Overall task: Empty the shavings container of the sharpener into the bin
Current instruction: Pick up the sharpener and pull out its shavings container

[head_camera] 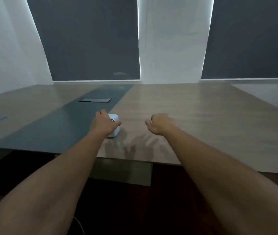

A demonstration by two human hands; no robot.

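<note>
On the table (185,106), left hand (103,124) around sharpener (115,128); right hand (159,123) loosely curled, empty.

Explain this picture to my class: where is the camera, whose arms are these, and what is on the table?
The single picture comes from a camera worn on a person's head, looking forward and down, so the two bare arms are the wearer's own. The left hand is wrapped around a small white sharpener standing on the table. The right hand is loosely curled above the table and holds nothing. Farther back a dark panel is set into the table. No bin is visible.
</note>
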